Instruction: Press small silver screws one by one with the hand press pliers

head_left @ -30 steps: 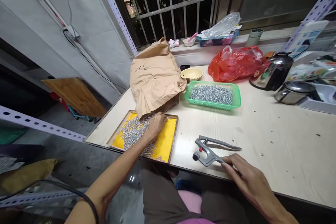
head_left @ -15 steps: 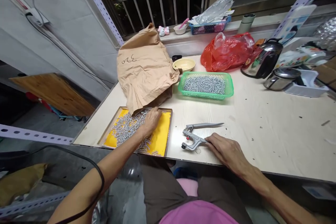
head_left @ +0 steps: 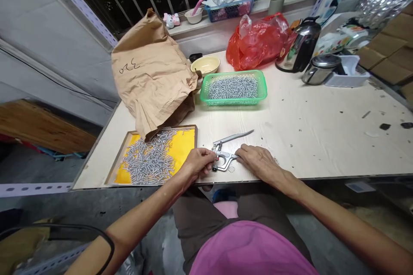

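Observation:
My right hand (head_left: 258, 161) is closed around the lower handle of a pair of silver snap-fastener pliers (head_left: 227, 162). The pliers lie on the table with their upper handle spread away. At the jaws, my left hand (head_left: 200, 163) is pinched, fingertips touching the head beside its red part. Whatever small piece sits in those fingertips is too hidden to make out. To the left, a shallow tray (head_left: 185, 144) with a yellow bottom holds a heap of small silver metal pieces (head_left: 150, 161). Similar pieces (head_left: 234, 87) fill a green plastic basket (head_left: 232, 102) behind the pliers.
A large brown paper bag (head_left: 151, 73) leans over the tray's back edge. Behind stand a cream bowl (head_left: 206, 64), a red plastic bag (head_left: 258, 41), a kettle (head_left: 300, 45) and a steel pot (head_left: 321, 69). Small dark bits are scattered over the table (head_left: 322, 137).
My left hand has moved right, from the metal pieces in the tray to the pliers' jaws. My right hand still grips the lower handle. The view has shifted.

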A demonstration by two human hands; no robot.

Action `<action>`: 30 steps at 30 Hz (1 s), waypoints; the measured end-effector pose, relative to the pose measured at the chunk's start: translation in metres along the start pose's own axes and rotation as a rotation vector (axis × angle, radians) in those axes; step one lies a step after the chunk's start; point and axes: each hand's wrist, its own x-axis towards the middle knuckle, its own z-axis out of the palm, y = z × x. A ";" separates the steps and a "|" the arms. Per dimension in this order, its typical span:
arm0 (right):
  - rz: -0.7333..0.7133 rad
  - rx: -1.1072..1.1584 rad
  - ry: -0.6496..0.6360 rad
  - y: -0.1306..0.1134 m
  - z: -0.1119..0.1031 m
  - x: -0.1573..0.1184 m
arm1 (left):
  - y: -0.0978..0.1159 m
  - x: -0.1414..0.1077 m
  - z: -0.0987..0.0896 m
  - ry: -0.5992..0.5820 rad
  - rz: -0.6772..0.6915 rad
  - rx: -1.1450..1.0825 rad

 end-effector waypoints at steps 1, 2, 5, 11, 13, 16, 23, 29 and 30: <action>0.002 -0.002 0.004 -0.001 0.000 0.000 | -0.002 0.001 0.001 0.005 -0.016 0.015; 0.004 -0.003 0.013 -0.001 0.001 0.000 | -0.004 0.001 0.000 0.007 -0.035 0.033; 0.015 -0.002 0.044 -0.001 0.005 -0.002 | -0.007 0.003 -0.002 0.003 -0.071 0.079; 0.018 0.005 0.047 -0.001 0.008 -0.001 | -0.005 0.004 0.000 0.021 -0.117 0.140; 0.015 0.006 0.042 -0.001 0.007 -0.001 | -0.002 0.005 0.001 0.014 -0.152 0.154; 0.010 -0.010 0.048 -0.002 0.006 -0.002 | 0.005 0.006 0.002 0.003 -0.248 0.168; -0.047 -0.108 0.127 -0.004 0.010 -0.007 | 0.014 0.004 0.010 0.054 -0.295 0.212; -0.093 -0.208 0.165 0.000 0.010 0.003 | 0.014 0.000 0.012 0.026 -0.344 0.251; -0.103 -0.217 0.172 0.001 0.011 0.004 | 0.014 0.000 0.011 0.017 -0.349 0.256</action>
